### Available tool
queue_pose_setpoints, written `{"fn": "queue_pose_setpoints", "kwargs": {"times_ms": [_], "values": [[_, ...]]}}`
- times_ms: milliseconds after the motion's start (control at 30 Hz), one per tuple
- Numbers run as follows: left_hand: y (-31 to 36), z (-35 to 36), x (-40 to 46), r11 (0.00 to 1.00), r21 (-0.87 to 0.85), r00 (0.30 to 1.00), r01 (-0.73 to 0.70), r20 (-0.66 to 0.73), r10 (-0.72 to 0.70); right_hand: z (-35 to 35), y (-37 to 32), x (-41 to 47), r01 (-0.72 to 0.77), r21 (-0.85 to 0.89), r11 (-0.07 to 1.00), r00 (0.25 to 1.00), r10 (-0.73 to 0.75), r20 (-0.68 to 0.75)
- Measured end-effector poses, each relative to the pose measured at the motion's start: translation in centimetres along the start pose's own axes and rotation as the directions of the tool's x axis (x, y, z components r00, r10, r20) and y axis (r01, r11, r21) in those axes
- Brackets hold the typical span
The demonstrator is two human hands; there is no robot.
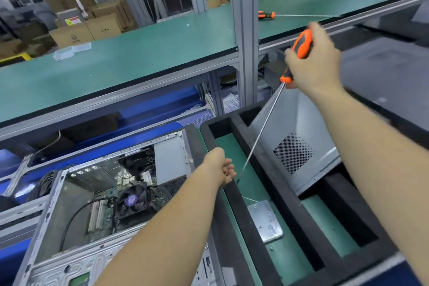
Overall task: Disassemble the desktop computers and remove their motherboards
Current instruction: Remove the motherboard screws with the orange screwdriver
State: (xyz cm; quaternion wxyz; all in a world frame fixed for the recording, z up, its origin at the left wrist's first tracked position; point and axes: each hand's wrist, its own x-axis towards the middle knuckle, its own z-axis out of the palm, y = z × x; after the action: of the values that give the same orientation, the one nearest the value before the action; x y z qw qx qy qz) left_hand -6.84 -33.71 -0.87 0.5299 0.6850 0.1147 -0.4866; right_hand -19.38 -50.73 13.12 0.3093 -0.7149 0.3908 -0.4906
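Opened computer case (104, 204), green shelf (139, 53), boxes (92, 21) behind, right hand (318, 62) fingers gripping screwdriver (299, 53), left hand (222, 167) perhaps loosely curled

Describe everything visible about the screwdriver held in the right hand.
The screwdriver has an orange-and-black handle and a long, thin metal shaft. The right hand grips the handle, raised. It slants down and left, its tip low in the foam-lined tray beside the left hand, whose fingers curl near the tip; contact is unclear.

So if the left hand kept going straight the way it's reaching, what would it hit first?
Probably the screwdriver tip, just beyond the left hand over the foam tray; depth is unclear, so it may pass beside it.
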Motion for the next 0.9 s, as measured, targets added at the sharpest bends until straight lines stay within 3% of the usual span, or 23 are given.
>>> {"fn": "queue_pose_setpoints", "kwargs": {"times_ms": [100,167,233,300,367,433,533,600,633,700,800,900], "values": [[-0.9,0.4,0.9,0.993,-0.061,0.985,0.101,0.146,-0.091,1.6,2.5,-2.0,0.018,-0.077,0.997,0.991,-0.008,0.134],[-1.1,0.8,0.9,0.995,-0.035,0.968,0.097,0.234,-0.086,2.6,3.9,-3.1,-0.001,-0.070,0.998,0.974,0.017,0.227],[-1.3,1.1,0.7,0.998,0.060,0.973,0.017,0.231,-0.030,3.5,4.8,-3.9,-0.059,-0.045,0.997,0.943,0.071,0.326],[-1.4,1.3,0.2,0.936,0.293,0.970,-0.194,0.201,0.139,4.5,5.5,-4.6,-0.073,-0.082,0.994,0.915,0.100,0.391],[-1.2,1.1,0.2,0.716,0.507,0.876,-0.480,0.227,0.426,5.7,6.0,-5.5,-0.064,-0.139,0.988,0.892,0.119,0.436],[-0.6,0.4,-0.3,0.416,0.662,0.740,-0.623,0.327,0.588,7.1,6.8,-6.5,-0.005,-0.211,0.977,0.882,0.104,0.459],[1.0,-1.4,-1.7,-0.024,0.801,0.567,-0.598,0.444,0.694,9.6,7.8,-7.9,0.082,-0.271,0.959,0.837,0.081,0.541],[2.0,-3.2,-2.1,-0.186,0.820,0.469,-0.541,0.478,0.742,11.7,8.8,-9.4,0.143,-0.341,0.929,0.771,0.111,0.627],[2.4,-4.2,-2.1,-0.246,0.830,0.440,-0.500,0.488,0.754,12.7,9.4,-10.3,0.180,-0.391,0.902,0.736,0.140,0.663],[2.8,-6.5,-2.0,-0.307,0.854,0.448,-0.420,0.489,0.749,14.6,10.9,-12.3,0.241,-0.475,0.846,0.664,0.213,0.717],[2.3,-10.2,-1.6,-0.277,0.850,0.468,-0.447,0.486,0.738,16.6,13.9,-15.8,0.299,-0.559,0.774,0.553,0.337,0.762],[2.0,-13.3,-1.7,-0.333,0.821,0.395,-0.463,0.528,0.752,17.4,16.9,-18.6,0.285,-0.614,0.736,0.502,0.431,0.750]]}}
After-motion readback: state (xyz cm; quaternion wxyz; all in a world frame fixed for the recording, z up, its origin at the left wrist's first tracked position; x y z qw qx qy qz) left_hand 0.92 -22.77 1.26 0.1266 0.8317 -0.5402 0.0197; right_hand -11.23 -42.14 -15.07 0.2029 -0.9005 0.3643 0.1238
